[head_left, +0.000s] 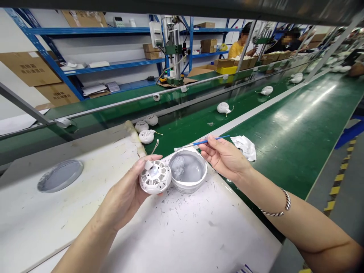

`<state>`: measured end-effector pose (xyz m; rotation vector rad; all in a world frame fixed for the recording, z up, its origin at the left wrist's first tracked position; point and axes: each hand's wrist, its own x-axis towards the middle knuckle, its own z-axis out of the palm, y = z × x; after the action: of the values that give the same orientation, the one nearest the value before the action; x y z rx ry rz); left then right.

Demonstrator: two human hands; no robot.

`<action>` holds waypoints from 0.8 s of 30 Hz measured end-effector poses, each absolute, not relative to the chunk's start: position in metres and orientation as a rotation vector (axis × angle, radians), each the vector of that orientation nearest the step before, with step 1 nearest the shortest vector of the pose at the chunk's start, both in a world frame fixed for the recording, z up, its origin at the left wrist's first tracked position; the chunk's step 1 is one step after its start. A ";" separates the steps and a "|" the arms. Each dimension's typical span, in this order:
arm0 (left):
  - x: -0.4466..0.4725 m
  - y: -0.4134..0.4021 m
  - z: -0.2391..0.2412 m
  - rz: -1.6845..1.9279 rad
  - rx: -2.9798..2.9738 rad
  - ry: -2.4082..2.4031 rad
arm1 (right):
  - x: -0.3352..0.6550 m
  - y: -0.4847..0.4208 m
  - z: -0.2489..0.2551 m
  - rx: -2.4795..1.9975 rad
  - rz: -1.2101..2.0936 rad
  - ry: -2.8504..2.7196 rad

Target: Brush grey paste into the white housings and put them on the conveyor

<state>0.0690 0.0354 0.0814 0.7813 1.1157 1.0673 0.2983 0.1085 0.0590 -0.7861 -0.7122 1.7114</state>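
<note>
My left hand (127,193) is closed around a white round vented housing (155,177), held just above the white work board (184,235). Touching its right side stands a white tub of grey paste (188,170). My right hand (224,156) pinches a thin blue-handled brush (200,143); its tip points left over the tub's far rim. A metal bracelet (281,208) circles the right wrist.
A grey lid (60,175) lies at the board's left. Three more white housings (146,131) sit beyond the board, others ride the green conveyor (284,125), and a crumpled white cloth (244,146) lies by my right hand. Two people sit far back near shelving with cartons.
</note>
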 end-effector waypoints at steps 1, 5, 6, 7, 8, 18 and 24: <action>0.070 0.035 0.081 1.061 0.793 1.101 | 0.296 0.107 0.062 -0.774 1.718 -0.738; 0.072 0.034 0.077 1.030 0.848 1.036 | 0.284 0.097 0.069 -0.687 1.714 -0.903; 0.072 0.034 0.076 1.020 0.857 1.024 | 0.282 0.094 0.069 -0.675 1.694 -0.950; 0.072 0.033 0.076 1.014 0.863 1.015 | 0.280 0.092 0.069 -0.671 1.664 -0.995; 0.072 0.033 0.077 1.009 0.871 1.003 | 0.279 0.089 0.068 -0.673 1.626 -1.037; 0.072 0.027 0.087 0.868 0.954 1.070 | 0.280 0.080 0.064 -0.681 1.305 -1.330; 0.070 0.028 0.083 0.902 1.020 1.127 | 0.291 0.080 0.069 -0.686 1.232 -1.352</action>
<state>0.0697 0.0283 0.0831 1.0203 1.1274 0.9024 0.2911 0.0800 0.0688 -0.6861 -1.3520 1.2321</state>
